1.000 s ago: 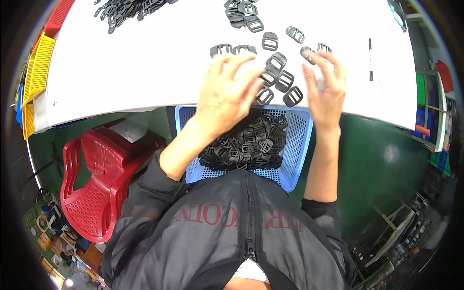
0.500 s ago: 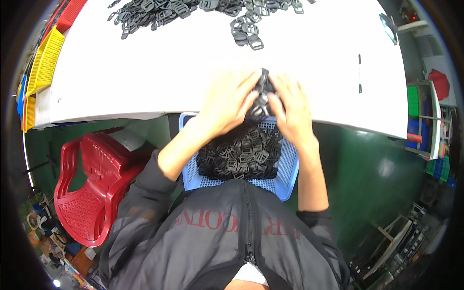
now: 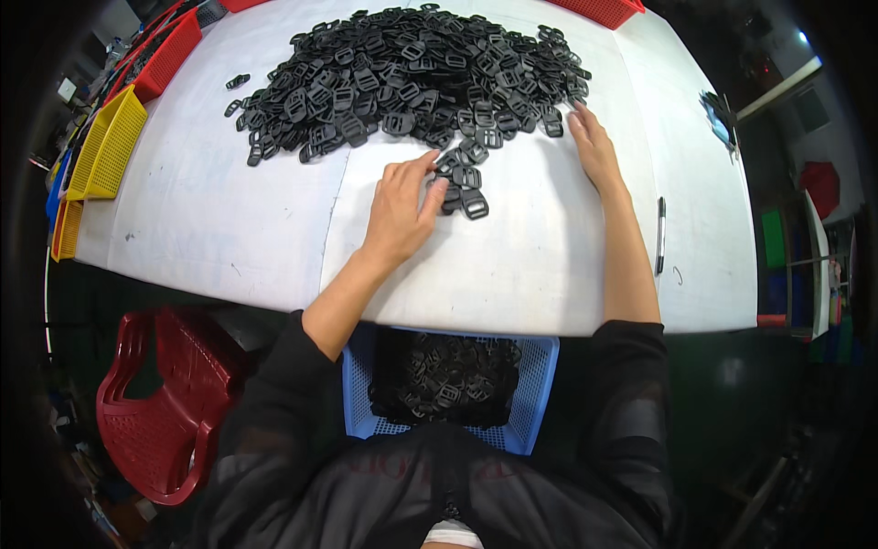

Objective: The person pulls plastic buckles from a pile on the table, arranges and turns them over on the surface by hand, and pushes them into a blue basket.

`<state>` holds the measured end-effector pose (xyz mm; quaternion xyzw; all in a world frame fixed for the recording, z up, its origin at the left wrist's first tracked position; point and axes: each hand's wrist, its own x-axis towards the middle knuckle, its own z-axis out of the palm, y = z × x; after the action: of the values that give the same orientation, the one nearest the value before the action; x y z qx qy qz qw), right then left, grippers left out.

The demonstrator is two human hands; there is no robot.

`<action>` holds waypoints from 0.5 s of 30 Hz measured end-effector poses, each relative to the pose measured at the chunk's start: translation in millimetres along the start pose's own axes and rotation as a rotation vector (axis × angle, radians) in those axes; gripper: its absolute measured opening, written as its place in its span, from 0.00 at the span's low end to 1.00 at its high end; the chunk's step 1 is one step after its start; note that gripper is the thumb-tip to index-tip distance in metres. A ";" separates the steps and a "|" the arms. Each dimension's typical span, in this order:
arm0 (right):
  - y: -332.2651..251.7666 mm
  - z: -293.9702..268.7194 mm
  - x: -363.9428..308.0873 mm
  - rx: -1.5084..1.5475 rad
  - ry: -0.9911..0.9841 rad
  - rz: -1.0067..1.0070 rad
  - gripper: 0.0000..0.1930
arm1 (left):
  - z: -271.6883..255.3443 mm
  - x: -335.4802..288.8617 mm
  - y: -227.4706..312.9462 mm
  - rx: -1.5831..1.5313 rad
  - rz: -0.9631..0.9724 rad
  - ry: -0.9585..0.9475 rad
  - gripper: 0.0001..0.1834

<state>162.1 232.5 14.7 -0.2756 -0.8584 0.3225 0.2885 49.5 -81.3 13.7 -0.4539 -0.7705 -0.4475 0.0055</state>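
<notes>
A wide heap of black plastic strap buckles (image 3: 402, 78) covers the far middle of the white table (image 3: 238, 210). A smaller cluster of the same buckles (image 3: 465, 178) trails from its near side. Against the left edge of that cluster lies my left hand (image 3: 399, 206), fingers stretched and thumb apart, its fingertips at the buckles. My right hand (image 3: 596, 154) reaches to the heap's right end, fingers extended, fingertips beside the outermost buckles. Neither hand visibly holds one. Below the table's near edge a blue basket (image 3: 540, 384) contains many more black buckles (image 3: 446, 384).
On the right lies a pen (image 3: 660, 236). Yellow baskets (image 3: 110, 146) and a red basket (image 3: 169, 59) line the left edge; another red basket (image 3: 604, 9) stands at the far side. A red plastic chair (image 3: 169, 403) is at lower left.
Both hands, which were together over buckles at the table's near edge above the basket, have moved apart and forward to the heap. Those buckles are gone from the hands. The view has tilted up.
</notes>
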 end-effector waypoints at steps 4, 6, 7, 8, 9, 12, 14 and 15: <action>-14.9 49.5 28.4 -0.107 -0.093 -0.012 0.28 | -1.4 0.3 2.7 -0.046 -0.037 -0.021 0.33; -28.2 56.0 19.5 -0.085 -0.135 -0.075 0.30 | -4.2 1.8 5.6 0.008 -0.027 -0.035 0.34; -35.1 58.4 12.3 -0.086 -0.146 -0.068 0.30 | -4.5 1.9 6.0 0.057 -0.007 -0.046 0.35; -42.0 60.2 3.2 -0.072 -0.165 -0.130 0.30 | -3.6 3.4 3.6 0.071 -0.018 -0.059 0.39; -51.1 59.1 -7.4 -0.061 -0.183 -0.190 0.29 | -3.0 3.6 3.6 0.063 -0.028 -0.066 0.39; -78.7 62.2 -39.8 -0.044 -0.248 -0.192 0.28 | -3.1 -0.8 0.9 0.154 0.139 -0.042 0.44; -94.9 63.4 -62.5 0.023 -0.272 -0.256 0.26 | -6.0 -10.6 0.3 0.135 0.134 -0.066 0.45; -101.4 60.5 -72.8 0.018 -0.275 -0.249 0.26 | -8.0 -14.6 4.1 0.119 0.135 -0.088 0.45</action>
<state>141.9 95.7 26.0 -0.1179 -0.9143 0.3267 0.2085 57.8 -96.3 15.3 -0.5229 -0.7630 -0.3789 0.0286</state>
